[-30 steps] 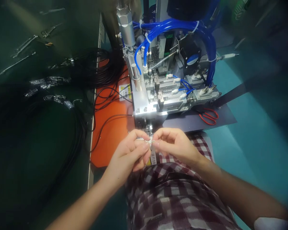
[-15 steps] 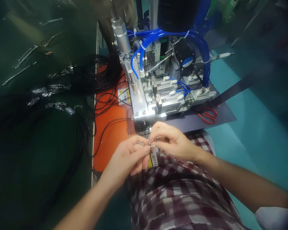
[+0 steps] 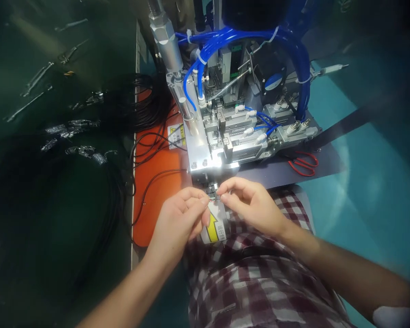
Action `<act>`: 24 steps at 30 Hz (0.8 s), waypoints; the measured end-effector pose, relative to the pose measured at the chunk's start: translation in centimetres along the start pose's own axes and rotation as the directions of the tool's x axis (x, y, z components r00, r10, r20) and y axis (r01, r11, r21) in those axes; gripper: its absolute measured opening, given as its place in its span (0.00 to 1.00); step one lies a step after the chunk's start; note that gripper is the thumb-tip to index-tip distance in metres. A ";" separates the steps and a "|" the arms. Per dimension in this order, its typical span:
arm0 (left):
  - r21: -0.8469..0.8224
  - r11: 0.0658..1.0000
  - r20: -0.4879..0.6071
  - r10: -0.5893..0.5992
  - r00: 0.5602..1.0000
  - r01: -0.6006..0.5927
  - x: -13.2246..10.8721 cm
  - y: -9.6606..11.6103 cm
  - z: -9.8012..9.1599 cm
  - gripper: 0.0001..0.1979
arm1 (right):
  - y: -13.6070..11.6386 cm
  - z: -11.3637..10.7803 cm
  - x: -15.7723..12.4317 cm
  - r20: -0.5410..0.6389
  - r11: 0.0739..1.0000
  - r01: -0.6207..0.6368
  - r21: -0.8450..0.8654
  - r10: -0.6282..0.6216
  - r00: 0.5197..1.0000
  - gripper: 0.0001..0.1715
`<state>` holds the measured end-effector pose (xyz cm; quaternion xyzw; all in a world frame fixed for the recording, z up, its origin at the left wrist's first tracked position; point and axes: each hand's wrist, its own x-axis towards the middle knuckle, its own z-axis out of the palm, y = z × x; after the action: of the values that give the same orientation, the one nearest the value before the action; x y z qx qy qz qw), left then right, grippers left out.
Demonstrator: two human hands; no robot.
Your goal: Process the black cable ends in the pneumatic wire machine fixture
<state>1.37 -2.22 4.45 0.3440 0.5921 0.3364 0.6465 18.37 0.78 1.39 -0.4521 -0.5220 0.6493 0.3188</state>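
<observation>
My left hand (image 3: 184, 212) is closed in a pinch, thumb against forefinger, with a few thin wires (image 3: 212, 199) sticking out toward the right. Facing it, my right hand (image 3: 248, 200) has its thumb and forefinger drawn together close to the wire tips. Whether those right fingertips grip a wire is too small to tell. Just beyond both hands is the dark metal front slot of a bench machine (image 3: 211, 187). A white label with a yellow arrow (image 3: 212, 228) lies below the fingertips.
Blue air hoses (image 3: 222, 38) loop over the machine's silver cylinders. Red-handled scissors or pliers (image 3: 305, 165) lie right on the dark base plate (image 3: 269, 175). Bundled black cables (image 3: 150, 102) cross the orange plate (image 3: 160, 182). Several cable ends with metal connectors (image 3: 85, 150) lie on the dark surface at left.
My hands have drawn slightly apart and a little forward, so the thin wires show between them. The view has shifted slightly, and more of the arrow label is visible.
</observation>
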 end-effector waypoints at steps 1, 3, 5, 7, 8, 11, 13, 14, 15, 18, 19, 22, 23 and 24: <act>-0.002 1.000 -0.001 0.005 1.000 -0.005 0.1 0.0 0.1 0.09 | 0.0 0.1 -0.1 -0.007 1.000 -0.001 -0.004 0.001 1.000 0.08; -0.012 1.000 0.001 0.002 1.000 -0.002 0.2 0.0 0.2 0.08 | -0.1 0.4 -0.1 -0.028 1.000 0.018 -0.015 -0.018 0.999 0.08; -0.020 1.000 -0.002 -0.007 1.000 0.007 0.3 -0.1 0.3 0.07 | -0.2 0.6 -0.1 -0.047 0.999 0.029 -0.026 -0.030 0.998 0.07; -0.018 1.000 0.002 -0.009 1.000 0.009 0.3 -0.4 0.3 0.07 | -0.3 0.8 0.1 -0.050 0.999 0.021 -0.029 -0.022 0.998 0.07; -0.015 1.000 0.009 -0.006 1.000 0.006 0.3 -0.5 0.2 0.06 | -0.3 0.8 0.2 -0.051 1.000 0.014 -0.026 -0.015 0.999 0.07; -0.004 1.000 0.031 -0.002 1.000 0.002 0.1 -0.8 0.2 0.07 | -0.4 0.8 0.3 -0.039 1.000 -0.008 -0.007 0.007 0.999 0.07; -0.002 1.000 0.037 -0.003 0.999 0.003 0.0 -0.8 0.2 0.07 | -0.4 0.8 0.3 -0.026 1.000 -0.019 -0.006 0.019 0.999 0.07; 0.000 1.000 0.038 -0.003 0.999 0.003 0.0 -0.9 0.3 0.07 | -0.4 0.7 0.3 -0.021 1.000 -0.021 -0.010 0.021 1.000 0.06; 0.004 1.000 0.039 -0.002 0.999 0.002 0.0 -0.9 0.3 0.07 | -0.4 0.7 0.3 -0.018 1.000 -0.021 -0.014 0.020 1.000 0.06; 0.020 1.000 0.049 0.007 0.999 -0.008 0.0 -0.9 0.3 0.08 | -0.5 0.7 0.3 -0.016 1.000 -0.018 -0.017 0.018 1.000 0.06; 0.021 1.000 0.054 0.010 0.998 -0.011 0.1 -0.9 0.3 0.08 | -0.5 0.7 0.2 -0.014 1.000 -0.021 -0.009 0.021 1.000 0.05; -0.007 1.000 0.066 0.010 0.998 -0.009 0.1 -1.1 0.3 0.07 | -0.5 0.9 0.1 0.016 0.998 -0.051 0.048 0.050 0.999 0.05; -0.020 1.000 0.067 0.008 0.998 -0.007 0.0 -1.1 0.3 0.06 | -0.4 1.0 0.0 0.029 0.995 -0.064 0.072 0.062 0.998 0.06; -0.032 0.999 0.067 0.007 0.998 -0.005 0.0 -1.2 0.3 0.06 | -0.4 1.0 0.0 0.039 0.993 -0.076 0.091 0.073 0.997 0.06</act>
<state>1.67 -2.87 3.48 0.3467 0.5636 0.3358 0.6704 17.42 0.44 1.82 -0.4444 -0.4799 0.6919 0.3057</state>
